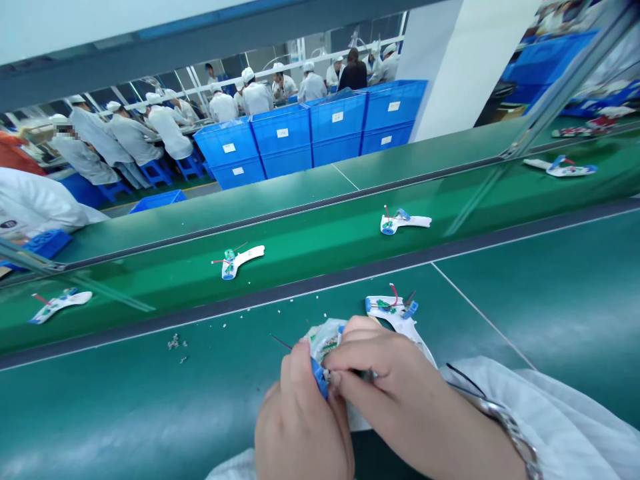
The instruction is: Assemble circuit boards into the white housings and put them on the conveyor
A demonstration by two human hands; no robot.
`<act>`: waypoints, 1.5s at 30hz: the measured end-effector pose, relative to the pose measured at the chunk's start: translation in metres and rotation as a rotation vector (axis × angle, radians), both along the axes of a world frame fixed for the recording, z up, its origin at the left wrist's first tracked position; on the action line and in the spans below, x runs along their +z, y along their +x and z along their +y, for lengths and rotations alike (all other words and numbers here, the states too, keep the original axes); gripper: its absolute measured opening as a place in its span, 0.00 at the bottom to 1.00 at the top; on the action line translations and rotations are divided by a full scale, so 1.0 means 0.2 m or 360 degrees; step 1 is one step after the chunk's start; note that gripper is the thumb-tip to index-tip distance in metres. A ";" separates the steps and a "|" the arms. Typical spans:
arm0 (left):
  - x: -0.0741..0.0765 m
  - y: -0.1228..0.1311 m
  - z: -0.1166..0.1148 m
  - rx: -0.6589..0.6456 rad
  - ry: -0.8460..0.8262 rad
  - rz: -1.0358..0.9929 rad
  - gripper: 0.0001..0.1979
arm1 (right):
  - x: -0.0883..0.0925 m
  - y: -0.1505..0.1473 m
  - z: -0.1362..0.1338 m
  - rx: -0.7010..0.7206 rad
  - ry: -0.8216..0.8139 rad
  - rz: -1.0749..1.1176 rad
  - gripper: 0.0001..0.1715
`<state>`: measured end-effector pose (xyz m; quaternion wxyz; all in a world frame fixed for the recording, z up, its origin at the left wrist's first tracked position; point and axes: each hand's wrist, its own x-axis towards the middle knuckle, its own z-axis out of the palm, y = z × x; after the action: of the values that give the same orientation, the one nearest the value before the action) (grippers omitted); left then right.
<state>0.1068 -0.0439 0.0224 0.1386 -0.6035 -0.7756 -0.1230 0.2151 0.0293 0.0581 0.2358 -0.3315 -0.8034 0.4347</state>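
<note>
My left hand [300, 413] and my right hand [390, 387] are closed together on a small white plastic assembly [325, 339] with a blue part and a circuit board, held just above the green table near its front edge. A thin dark wire sticks out to the left of it. Just beyond my right hand lies another white handle-shaped shell [395, 312] with a green board, a blue part and red wires, flat on the table.
Several more white shells ride on the green conveyor belt [320, 253] beyond the table: one [240, 260], another [403, 221], a third [60, 303]. Small white scraps [176, 343] lie at the left. Blue crates [310, 133] and seated workers in white fill the background.
</note>
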 end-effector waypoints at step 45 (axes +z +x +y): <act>-0.49 -0.74 1.08 0.0300 -0.0528 -0.0353 0.21 | -0.58 0.80 1.52 -0.1560 0.0141 -0.1069 0.18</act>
<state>-0.0416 0.1724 -0.0752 -0.0379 -0.5256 -0.8486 -0.0457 0.3749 0.3333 -0.0571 0.1556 -0.7730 -0.6047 0.1126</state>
